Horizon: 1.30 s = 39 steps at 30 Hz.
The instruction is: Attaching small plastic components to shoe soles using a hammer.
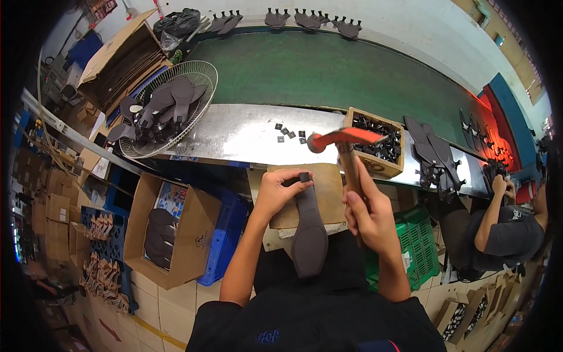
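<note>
My right hand (370, 214) is wrapped round the wooden handle of a hammer (350, 167), its orange-red head raised above the front edge of the metal-topped bench. The fingers of my left hand (280, 192) pinch the heel end of a dark shoe sole (309, 240), at a small black square heel piece (305, 176). That sole points toward me, its broad toe end over my lap. Behind it stands a tan work pad (329, 182). Several loose black square heel tips (284, 131) lie on the bench's metal strip (246, 132).
A wooden box (384, 169) of small black parts stands right of the hammer. At the left a wire basket (214, 79) holds soles; a cardboard box (196, 234) with more soles sits below. Green conveyor (293, 70) lies behind. A co-worker (507, 232) works at the right.
</note>
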Each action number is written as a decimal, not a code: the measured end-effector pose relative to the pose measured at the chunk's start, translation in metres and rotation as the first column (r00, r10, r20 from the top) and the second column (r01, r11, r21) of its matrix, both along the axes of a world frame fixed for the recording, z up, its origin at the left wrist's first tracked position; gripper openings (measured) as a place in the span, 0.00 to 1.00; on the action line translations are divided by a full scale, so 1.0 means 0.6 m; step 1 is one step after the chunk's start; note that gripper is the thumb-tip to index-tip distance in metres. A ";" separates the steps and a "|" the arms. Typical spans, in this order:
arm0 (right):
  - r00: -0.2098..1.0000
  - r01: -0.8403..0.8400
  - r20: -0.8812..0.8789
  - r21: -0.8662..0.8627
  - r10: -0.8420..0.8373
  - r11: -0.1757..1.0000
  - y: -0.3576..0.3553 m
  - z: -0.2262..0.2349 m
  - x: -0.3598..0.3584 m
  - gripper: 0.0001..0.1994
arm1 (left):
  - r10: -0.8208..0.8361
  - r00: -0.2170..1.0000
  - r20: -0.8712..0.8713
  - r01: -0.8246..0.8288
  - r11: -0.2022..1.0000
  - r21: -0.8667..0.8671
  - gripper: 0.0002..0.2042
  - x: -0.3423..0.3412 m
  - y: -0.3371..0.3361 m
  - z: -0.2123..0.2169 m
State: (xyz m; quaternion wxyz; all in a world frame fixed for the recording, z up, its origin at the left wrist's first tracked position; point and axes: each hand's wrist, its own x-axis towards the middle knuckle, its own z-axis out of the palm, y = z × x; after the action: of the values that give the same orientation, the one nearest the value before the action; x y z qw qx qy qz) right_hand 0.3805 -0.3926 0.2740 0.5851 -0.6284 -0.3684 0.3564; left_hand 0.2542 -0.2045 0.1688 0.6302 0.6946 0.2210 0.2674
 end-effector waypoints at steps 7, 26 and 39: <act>0.866 -0.057 0.498 0.017 0.041 0.998 -0.027 -0.011 -0.022 0.27 | -0.049 0.997 -0.067 0.047 0.998 -0.033 0.11 0.000 0.005 -0.006; 0.751 -0.048 0.659 0.126 -0.047 0.991 -0.040 -0.084 -0.060 0.27 | 0.079 0.913 -0.400 0.153 0.842 0.517 0.71 -0.012 -0.012 -0.005; 0.797 0.051 0.603 0.006 -0.044 0.999 -0.063 -0.014 -0.073 0.28 | 0.237 0.952 -0.191 -0.045 0.728 0.684 0.24 -0.053 -0.020 -0.044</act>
State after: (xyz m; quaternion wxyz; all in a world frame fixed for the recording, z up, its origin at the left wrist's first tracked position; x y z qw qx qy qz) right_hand 0.3365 -0.4306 0.2657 0.4432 -0.7212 -0.5175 0.1251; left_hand 0.2227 -0.2167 0.1423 0.2793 0.8850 0.2444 0.2811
